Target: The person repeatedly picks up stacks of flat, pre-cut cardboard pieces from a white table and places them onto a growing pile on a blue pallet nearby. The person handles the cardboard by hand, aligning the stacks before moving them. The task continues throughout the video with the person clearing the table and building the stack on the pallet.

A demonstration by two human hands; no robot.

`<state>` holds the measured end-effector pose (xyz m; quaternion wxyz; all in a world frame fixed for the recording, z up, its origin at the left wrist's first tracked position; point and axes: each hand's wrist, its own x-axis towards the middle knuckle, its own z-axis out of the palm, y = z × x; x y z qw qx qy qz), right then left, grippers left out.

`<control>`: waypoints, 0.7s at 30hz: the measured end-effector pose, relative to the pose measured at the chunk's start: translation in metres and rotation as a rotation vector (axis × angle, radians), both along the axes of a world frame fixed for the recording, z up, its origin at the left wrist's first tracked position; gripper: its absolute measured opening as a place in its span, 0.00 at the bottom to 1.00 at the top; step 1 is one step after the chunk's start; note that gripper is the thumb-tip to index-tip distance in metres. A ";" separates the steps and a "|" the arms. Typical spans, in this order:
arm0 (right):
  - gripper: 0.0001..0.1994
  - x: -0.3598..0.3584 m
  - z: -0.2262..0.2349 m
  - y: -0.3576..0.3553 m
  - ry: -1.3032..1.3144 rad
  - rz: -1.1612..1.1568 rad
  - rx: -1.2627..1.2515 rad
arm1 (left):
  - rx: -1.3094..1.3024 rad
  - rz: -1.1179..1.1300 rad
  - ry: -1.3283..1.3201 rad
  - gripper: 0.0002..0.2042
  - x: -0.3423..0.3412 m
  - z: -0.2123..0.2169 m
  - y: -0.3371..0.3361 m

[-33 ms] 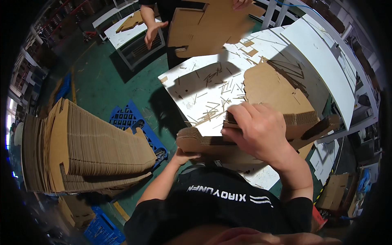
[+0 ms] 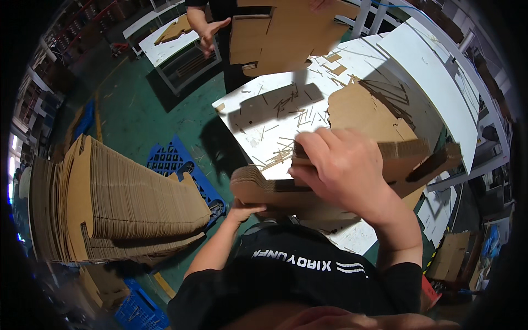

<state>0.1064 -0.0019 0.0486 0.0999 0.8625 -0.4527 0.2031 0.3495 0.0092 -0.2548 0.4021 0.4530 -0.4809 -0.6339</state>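
I hold a bundle of flat brown cardboard blanks at the near edge of a white table. My right hand is clamped over the top of the bundle, fingers curled round its edge. Under the bundle's near left corner, my left hand supports it from below, mostly hidden by the cardboard. Thin cardboard strips are scattered across the table top.
Across the table another person holds up a large cardboard sheet, one hand free beside it. A tall fanned stack of cardboard blanks rests on a blue pallet at my left. A second white table stands at the back left.
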 end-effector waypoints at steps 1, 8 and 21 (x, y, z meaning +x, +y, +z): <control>0.20 0.006 0.002 -0.012 -0.041 0.001 -0.060 | 0.005 0.054 0.051 0.32 0.001 0.008 -0.002; 0.24 -0.003 -0.057 -0.047 -0.269 0.055 -0.425 | 0.135 0.157 0.280 0.21 0.025 0.005 -0.055; 0.22 -0.073 -0.369 0.155 -0.908 -0.949 0.488 | 0.242 0.500 0.199 0.22 0.079 -0.087 -0.108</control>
